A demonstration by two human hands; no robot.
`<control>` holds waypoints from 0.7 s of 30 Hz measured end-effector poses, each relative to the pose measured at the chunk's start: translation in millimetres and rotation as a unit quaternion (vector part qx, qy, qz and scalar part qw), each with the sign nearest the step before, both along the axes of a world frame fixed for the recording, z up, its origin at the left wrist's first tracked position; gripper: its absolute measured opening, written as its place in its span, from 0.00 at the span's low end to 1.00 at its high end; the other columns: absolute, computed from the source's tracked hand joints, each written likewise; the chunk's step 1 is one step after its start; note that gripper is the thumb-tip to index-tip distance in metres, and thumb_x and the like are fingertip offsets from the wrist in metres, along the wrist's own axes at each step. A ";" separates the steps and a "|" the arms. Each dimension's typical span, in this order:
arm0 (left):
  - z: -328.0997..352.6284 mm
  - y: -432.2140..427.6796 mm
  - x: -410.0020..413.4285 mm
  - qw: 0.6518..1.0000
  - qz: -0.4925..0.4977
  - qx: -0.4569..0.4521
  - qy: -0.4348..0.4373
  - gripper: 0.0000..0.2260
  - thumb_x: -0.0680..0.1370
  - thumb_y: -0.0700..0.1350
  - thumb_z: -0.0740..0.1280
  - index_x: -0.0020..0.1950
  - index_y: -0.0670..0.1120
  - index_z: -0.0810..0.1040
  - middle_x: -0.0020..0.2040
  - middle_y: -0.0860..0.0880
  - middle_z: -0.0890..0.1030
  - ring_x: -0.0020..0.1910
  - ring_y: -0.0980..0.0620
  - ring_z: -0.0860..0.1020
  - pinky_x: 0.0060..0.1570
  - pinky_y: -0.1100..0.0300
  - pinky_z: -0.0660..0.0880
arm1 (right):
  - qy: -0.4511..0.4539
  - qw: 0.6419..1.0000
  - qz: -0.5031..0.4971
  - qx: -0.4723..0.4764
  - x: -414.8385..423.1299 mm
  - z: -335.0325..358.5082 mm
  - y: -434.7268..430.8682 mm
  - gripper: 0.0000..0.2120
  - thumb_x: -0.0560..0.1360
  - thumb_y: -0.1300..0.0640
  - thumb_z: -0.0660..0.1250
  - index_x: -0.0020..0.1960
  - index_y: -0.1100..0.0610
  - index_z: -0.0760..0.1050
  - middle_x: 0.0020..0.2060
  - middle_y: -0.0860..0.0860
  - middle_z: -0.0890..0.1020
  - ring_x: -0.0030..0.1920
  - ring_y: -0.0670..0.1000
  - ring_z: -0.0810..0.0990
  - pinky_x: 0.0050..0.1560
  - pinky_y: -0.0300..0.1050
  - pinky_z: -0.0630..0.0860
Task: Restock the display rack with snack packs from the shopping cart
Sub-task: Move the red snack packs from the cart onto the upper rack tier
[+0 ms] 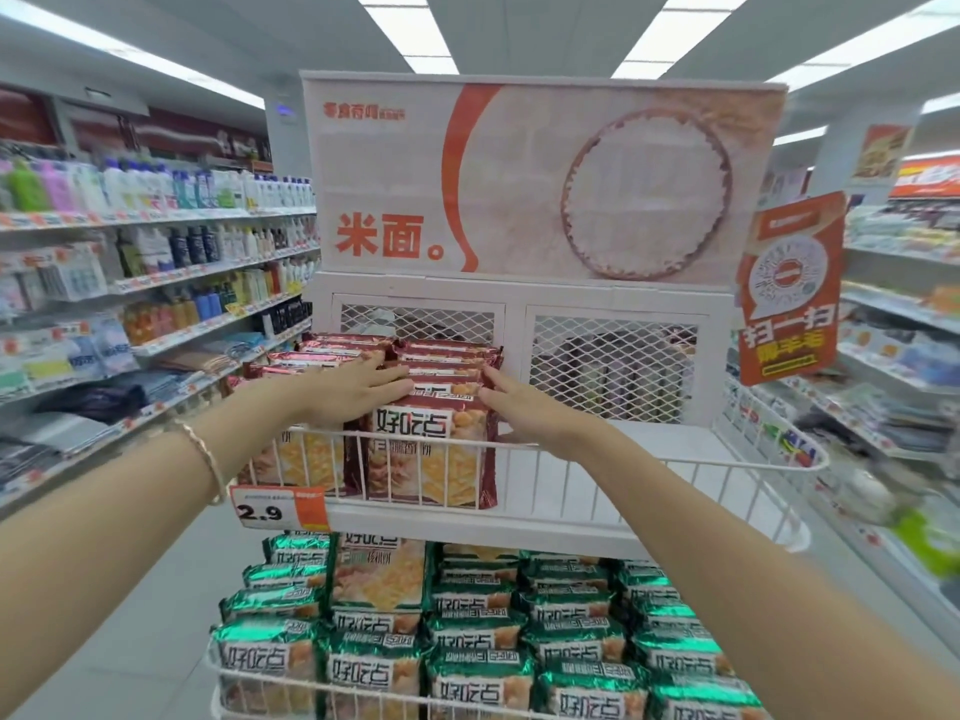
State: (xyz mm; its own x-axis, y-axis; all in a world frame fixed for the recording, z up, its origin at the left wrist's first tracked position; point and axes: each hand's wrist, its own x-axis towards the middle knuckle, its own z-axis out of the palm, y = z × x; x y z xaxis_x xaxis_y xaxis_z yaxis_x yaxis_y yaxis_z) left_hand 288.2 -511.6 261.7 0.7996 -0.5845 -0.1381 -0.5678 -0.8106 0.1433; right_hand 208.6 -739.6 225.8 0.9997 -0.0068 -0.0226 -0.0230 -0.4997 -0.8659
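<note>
The white display rack [649,459] stands in front of me with a wire front rail on its upper shelf. Two rows of dark red snack packs [431,454] stand upright at the left of that shelf. My left hand [353,389] lies flat with straight fingers on top of the left row. My right hand [524,407] presses straight fingers against the right side of the right row. Neither hand holds a pack. The shopping cart is out of view.
The right half of the upper shelf [675,449] is bare white. Green snack packs [519,641] fill the lower shelf. A 2.9 price tag [280,509] hangs at the rail's left. Store shelving [156,283] lines the left aisle, and an orange sign [789,288] hangs right.
</note>
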 end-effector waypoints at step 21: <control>-10.0 -45.7 91.7 1.000 -0.004 0.002 -0.013 0.37 0.74 0.73 0.47 0.81 0.61 0.44 0.82 0.52 0.39 0.81 0.48 0.42 0.76 0.35 0.41 | 0.158 0.975 0.017 0.154 89.5 -13.6 -14.0 0.39 0.74 0.25 0.51 0.70 0.52 0.69 0.63 0.54 0.81 0.64 0.53 0.79 0.69 0.51 0.70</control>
State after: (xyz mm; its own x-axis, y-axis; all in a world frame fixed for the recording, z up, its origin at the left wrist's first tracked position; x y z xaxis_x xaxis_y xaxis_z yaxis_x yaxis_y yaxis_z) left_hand 379.8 -557.3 251.7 0.7985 -0.5901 -0.1192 -0.5774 -0.8067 0.1258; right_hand 298.0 -753.6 212.2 0.9418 0.0822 -0.3259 -0.3016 -0.2213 -0.9274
